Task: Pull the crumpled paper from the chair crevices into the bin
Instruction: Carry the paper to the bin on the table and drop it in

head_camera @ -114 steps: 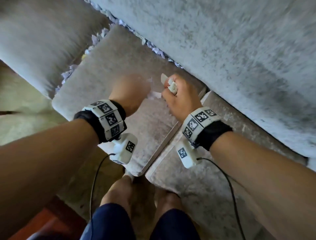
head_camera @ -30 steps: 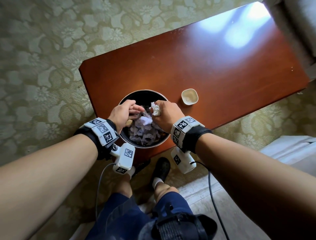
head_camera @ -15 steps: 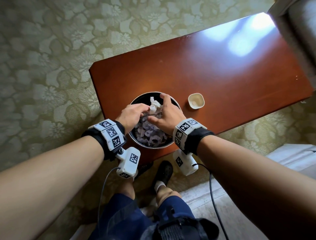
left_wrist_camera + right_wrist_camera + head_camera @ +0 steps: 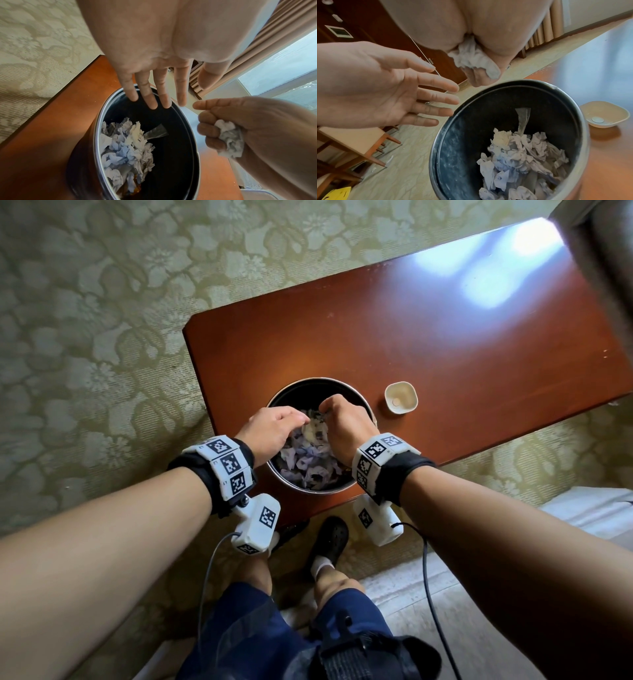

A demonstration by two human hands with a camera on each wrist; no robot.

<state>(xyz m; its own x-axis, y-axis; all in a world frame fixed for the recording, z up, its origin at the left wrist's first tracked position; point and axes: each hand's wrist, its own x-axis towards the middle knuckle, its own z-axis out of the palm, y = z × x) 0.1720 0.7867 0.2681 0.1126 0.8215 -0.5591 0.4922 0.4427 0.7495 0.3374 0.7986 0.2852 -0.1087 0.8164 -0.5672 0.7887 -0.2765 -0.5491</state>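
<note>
A round black bin (image 4: 368,409) with a metal rim stands on the brown table (image 4: 445,337), part filled with crumpled paper (image 4: 308,463). The same bin (image 4: 171,121) (image 4: 462,135) fills both wrist views. My left hand (image 4: 270,429) (image 4: 154,81) (image 4: 385,92) hovers over the bin's left rim with straight fingers and holds nothing. Over the bin's right side, my right hand (image 4: 342,422) (image 4: 240,121) is curled round a wad of white crumpled paper (image 4: 229,138) (image 4: 471,59).
A small cream dish (image 4: 400,398) (image 4: 604,115) sits on the table just right of the bin. Patterned green carpet (image 4: 102,337) surrounds the table. My feet (image 4: 329,539) stand below the table's near edge. A wooden chair (image 4: 351,146) stands beyond the bin in the right wrist view.
Earlier both hands worked at the sofa crevice. In the last second, over the bin, my left hand's fingers have straightened and emptied; the right hand still grips its paper wad.
</note>
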